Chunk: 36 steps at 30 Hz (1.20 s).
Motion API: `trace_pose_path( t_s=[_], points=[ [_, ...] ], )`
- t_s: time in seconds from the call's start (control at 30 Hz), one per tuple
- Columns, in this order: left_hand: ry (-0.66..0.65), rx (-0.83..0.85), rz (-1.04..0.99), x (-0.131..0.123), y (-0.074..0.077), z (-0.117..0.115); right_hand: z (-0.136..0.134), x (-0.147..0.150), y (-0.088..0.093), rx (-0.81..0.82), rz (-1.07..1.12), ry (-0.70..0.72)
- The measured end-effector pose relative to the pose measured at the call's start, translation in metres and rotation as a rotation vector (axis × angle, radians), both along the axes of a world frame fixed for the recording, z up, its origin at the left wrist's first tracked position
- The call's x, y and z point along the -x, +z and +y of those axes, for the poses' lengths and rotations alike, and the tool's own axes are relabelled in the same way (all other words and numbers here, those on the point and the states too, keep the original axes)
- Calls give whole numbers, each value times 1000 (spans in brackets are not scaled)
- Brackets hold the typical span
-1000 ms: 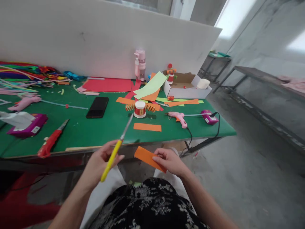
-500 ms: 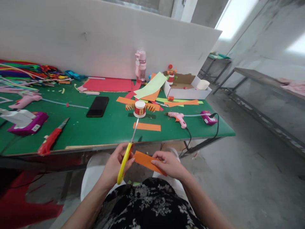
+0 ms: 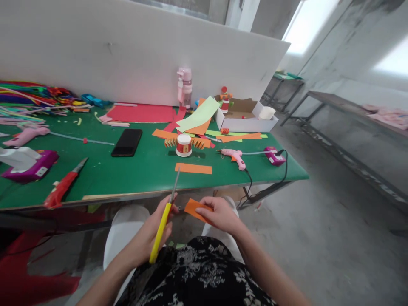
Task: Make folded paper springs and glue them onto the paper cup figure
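Note:
Yellow-handled scissors (image 3: 161,231) are in my left hand (image 3: 149,233), blades pointing up and away from me past the table edge. My right hand (image 3: 220,214) pinches a piece of orange paper (image 3: 191,207) between thumb and fingers, partly covering it. A small gap separates the paper from my left hand. Beyond them, a second orange strip (image 3: 199,169) lies flat on the green table (image 3: 153,174). Behind that strip stands a small red and white paper cup (image 3: 184,146), with folded orange paper sticking out on both sides.
A pink glue gun (image 3: 234,157) with a cord lies right of the cup. To the left are a black phone (image 3: 126,143) and a red-handled knife (image 3: 63,187). Farther back are a pink bottle (image 3: 185,87), coloured paper sheets (image 3: 145,113) and a white box (image 3: 247,124).
My hands have moved apart; my left hand has let go of the orange paper, which stays in my right. The scissors have shifted left and lower. The view has moved slightly.

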<state>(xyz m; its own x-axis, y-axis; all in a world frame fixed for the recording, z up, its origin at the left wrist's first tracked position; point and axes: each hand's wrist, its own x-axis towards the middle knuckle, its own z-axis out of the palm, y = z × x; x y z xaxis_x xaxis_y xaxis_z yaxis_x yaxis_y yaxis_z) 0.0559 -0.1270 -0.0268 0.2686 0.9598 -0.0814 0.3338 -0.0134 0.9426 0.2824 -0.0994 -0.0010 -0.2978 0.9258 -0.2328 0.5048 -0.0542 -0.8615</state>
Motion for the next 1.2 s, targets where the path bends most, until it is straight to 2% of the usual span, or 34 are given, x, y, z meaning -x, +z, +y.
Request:
trace_pose_path(
  t_s=[0.13,0.27,0.4,0.63,0.83,1.2],
  points=[
    [-177,-44,274,31,12,-6,2,-17,1,24,-23,-57],
    [-248,-100,470,43,11,-10,0,-21,1,31,-20,-120],
    [-288,-136,541,36,8,-12,-2,-19,-1,22,7,-82],
    [-451,-44,737,16,32,-6,-4,-16,3,26,32,-73],
    [-496,-51,786,16,33,-4,-6,-15,9,74,39,-90],
    [-526,-55,795,16,31,-3,-6,-15,7,75,46,-78]
  ],
)
